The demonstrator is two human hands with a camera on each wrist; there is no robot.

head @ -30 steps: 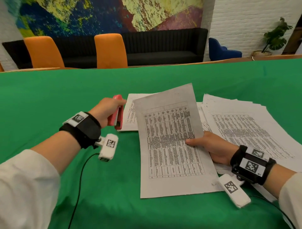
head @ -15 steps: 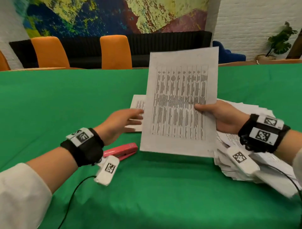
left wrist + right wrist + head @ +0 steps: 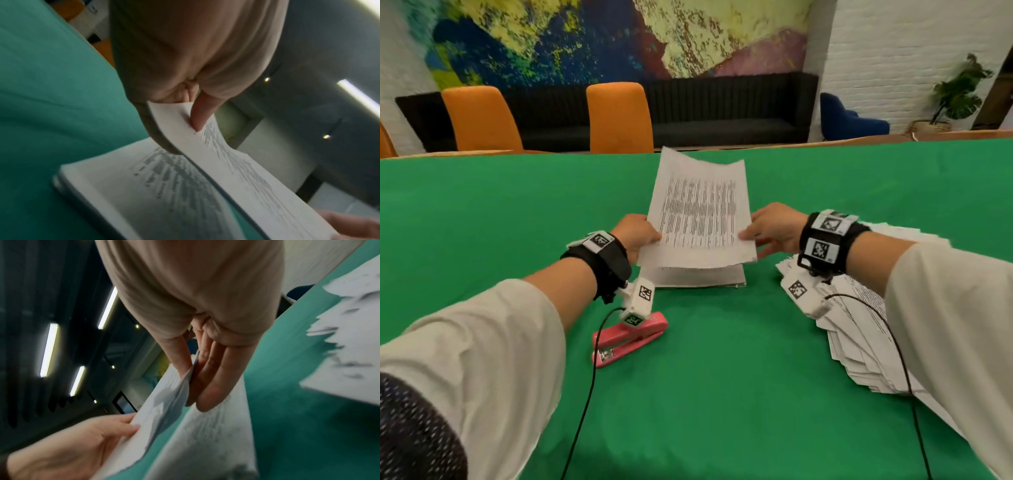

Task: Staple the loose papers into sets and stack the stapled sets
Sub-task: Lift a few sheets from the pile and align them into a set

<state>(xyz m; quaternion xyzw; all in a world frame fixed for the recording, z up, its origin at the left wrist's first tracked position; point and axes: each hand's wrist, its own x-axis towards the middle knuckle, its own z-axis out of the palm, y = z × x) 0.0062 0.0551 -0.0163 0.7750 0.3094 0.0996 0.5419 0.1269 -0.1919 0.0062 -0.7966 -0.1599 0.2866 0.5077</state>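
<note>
A set of printed papers [image 3: 702, 212] hangs tilted just above the stack of stapled sets [image 3: 698, 279] at the table's middle. My left hand [image 3: 650, 238] pinches the set's left edge, thumb on top, as the left wrist view shows on the paper set [image 3: 236, 170]. My right hand [image 3: 748, 234] pinches the right edge between thumb and straight fingers [image 3: 209, 386]. The pink stapler [image 3: 630, 337] lies on the green table under my left wrist, held by nobody. The untidy pile of loose papers [image 3: 859, 325] lies under my right forearm.
The green table [image 3: 722, 394] stretches wide on all sides. Two orange chairs [image 3: 619, 116] and a black sofa stand beyond its far edge. Black cables [image 3: 585, 394] trail from both wrist cameras across the cloth near me.
My left hand has put the stapler down on the table and taken the set's left edge. The set rose from the table and now hangs over the stack.
</note>
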